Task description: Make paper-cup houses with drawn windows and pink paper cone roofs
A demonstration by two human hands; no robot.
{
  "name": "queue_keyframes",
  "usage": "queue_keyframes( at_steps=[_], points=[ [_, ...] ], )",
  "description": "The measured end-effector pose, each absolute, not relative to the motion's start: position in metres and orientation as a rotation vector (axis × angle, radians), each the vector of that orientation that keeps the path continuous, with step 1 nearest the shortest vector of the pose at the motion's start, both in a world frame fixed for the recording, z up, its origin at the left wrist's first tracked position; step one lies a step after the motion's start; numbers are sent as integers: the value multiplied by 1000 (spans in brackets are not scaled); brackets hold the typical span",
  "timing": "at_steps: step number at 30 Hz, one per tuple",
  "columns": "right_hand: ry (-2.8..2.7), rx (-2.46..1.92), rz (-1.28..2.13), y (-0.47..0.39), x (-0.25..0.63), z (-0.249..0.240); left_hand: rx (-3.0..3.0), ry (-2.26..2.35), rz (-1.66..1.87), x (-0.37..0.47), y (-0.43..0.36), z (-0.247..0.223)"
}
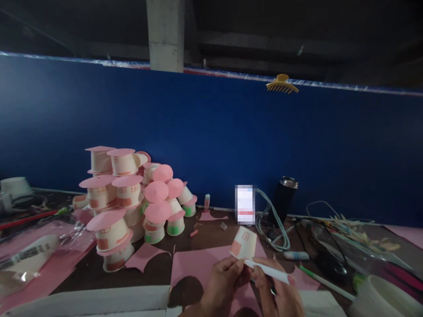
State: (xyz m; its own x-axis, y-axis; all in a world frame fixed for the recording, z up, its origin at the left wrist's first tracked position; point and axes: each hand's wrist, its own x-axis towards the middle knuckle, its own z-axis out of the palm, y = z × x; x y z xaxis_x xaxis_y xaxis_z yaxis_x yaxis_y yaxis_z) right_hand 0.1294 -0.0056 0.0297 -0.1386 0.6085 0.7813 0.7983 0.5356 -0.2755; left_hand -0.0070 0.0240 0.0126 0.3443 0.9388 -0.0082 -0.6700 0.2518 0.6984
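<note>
A small white paper cup (243, 243) with a window and a door drawn in orange-red is tilted, narrow end up, in front of me. My left hand (226, 281) is closed at its lower rim, the fingertips pinched together there. My right hand (276, 293) grips a slim white tube (271, 270) with a narrow tip. That tip points left and meets the left fingertips just below the cup. The cup's lower edge is partly hidden by my fingers. Under both hands lies a pink paper sheet (188, 260) with round holes cut out.
Stacked decorated cups with pink paper discs (157, 191) stand at left. A phone (245, 204), a coiled pale cable (286, 237) and a black flask (283, 200) are at the back. A green-and-white pen (325, 281) and a white cup (383, 297) lie right. A blue partition (211, 132) rises behind.
</note>
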Motion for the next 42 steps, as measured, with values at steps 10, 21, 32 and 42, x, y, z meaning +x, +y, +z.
queue_keyframes(
  at_steps=[10, 21, 32, 42],
  points=[
    [-1818, -1156, -224, -7, 130, 29, 671, 456, 1145, -7, 24, 12],
    [-1794, -1100, -247, -4, 128, 34, 513, 465, 1128, -11, 24, 12],
    [-1810, -1125, -236, -4, 125, 34, 538, 475, 1140, -9, 23, 9],
    [-1798, -1129, -259, -5, 126, 32, 567, 474, 1129, -10, 24, 9]
  ],
)
